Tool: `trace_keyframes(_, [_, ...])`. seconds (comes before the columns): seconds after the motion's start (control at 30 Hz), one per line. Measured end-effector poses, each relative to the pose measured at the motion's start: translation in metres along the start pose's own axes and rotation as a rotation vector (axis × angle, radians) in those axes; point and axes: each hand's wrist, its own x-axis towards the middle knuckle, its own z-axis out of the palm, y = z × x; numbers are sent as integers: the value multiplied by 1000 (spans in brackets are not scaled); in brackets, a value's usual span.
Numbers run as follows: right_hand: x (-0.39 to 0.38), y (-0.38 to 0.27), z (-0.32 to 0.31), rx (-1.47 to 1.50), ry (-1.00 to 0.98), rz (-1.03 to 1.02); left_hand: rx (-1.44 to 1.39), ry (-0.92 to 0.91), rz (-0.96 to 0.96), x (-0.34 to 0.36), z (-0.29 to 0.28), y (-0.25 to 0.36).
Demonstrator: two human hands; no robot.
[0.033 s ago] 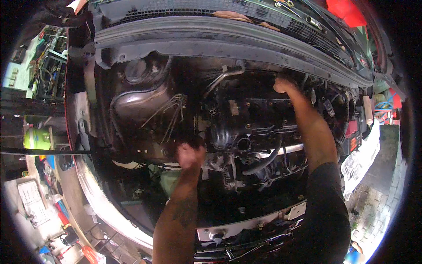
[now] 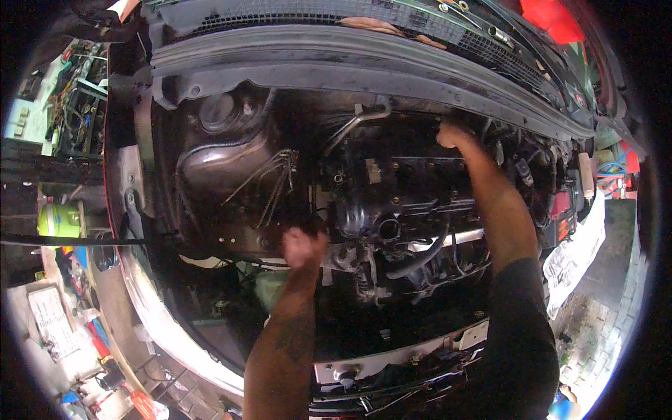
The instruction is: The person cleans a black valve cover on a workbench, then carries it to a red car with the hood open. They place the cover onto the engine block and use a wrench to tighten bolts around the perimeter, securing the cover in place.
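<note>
An open car engine bay surrounds both hands. My left hand point(image 2: 304, 246) reaches down into the dark gap at the left end of the black engine cover point(image 2: 413, 183), near an open round filler neck point(image 2: 389, 229). Its fingers disappear in shadow, so what they touch is hidden. At the far edge of the same cover, my right hand point(image 2: 451, 135) dips behind the engine. The knuckles look bent, but the fingertips are out of sight. Thin metal pipes point(image 2: 278, 178) run along the bay wall left of the engine.
A grey cowl panel point(image 2: 315, 59) crosses the far side, with a socket tool point(image 2: 498, 33) lying beyond it. The battery point(image 2: 562, 217) stands at the right, beside a newspaper sheet point(image 2: 575, 255). Further left are a green container point(image 2: 57, 220) and scattered tools.
</note>
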Motion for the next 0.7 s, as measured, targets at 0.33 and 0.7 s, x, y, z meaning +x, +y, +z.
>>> trace_keyframes(0.33, [19, 8, -5, 51, -57, 34, -69, -51, -47, 11, -10, 11])
trace_keyframes(0.7, [-1, 2, -6, 159, 19, 108, -98, 92, 23, 11, -11, 9])
